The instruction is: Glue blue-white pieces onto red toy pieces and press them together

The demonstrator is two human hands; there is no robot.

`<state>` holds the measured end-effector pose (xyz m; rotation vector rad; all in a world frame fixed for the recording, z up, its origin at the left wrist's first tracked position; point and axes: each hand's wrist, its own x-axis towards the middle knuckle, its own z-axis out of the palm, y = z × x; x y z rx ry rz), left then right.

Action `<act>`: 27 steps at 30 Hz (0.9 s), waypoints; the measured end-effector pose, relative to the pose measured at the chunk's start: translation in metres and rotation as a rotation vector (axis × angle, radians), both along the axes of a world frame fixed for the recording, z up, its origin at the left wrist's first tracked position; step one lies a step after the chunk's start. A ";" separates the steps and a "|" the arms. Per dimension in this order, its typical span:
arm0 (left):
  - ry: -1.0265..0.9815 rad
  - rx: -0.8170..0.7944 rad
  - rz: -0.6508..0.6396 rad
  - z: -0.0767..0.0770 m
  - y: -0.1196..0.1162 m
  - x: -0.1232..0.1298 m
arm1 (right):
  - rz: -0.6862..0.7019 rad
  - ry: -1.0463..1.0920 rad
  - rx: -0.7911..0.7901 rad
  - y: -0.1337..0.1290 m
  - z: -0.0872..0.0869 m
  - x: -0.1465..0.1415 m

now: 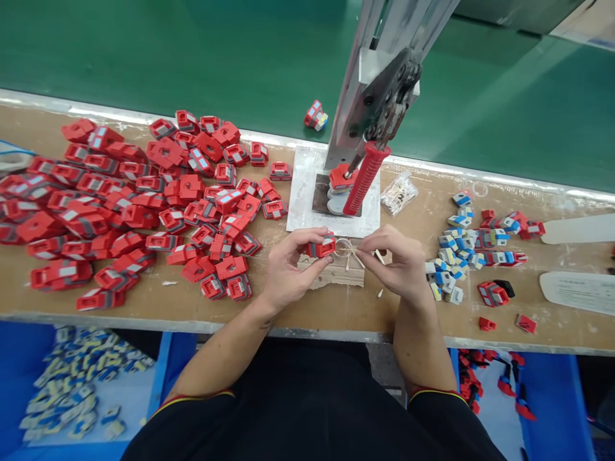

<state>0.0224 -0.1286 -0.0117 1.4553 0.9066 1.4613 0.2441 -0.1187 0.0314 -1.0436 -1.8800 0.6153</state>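
Note:
My left hand (293,264) is closed round a red toy vehicle body (321,246), gripping it between thumb and fingers. In my right hand (396,259) a thin cotton swab (358,250) is pinched, reaching left toward a small round clear ring or dish (343,248). Both hands are just in front of the lever press (368,176), over a piece of torn cardboard (336,276). Another red body (340,176) sits on the press base under the red handle. Whether the swab touches the ring is too small to tell.
Many red bodies (187,187) lie piled to the left. Blue-and-white pieces (451,246) sit at right, beside a bag of cotton swabs (400,193). Blue bins (163,362) with parts stand below the table edge. A finished-looking piece (316,116) rests on the green belt (240,64).

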 end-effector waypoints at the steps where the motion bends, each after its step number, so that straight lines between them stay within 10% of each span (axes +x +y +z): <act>1: 0.002 0.003 0.004 0.000 0.000 0.000 | -0.020 0.001 0.017 0.000 0.000 0.000; 27: 0.145 0.089 0.025 0.003 0.001 -0.003 | -0.010 0.252 0.078 -0.005 -0.005 -0.016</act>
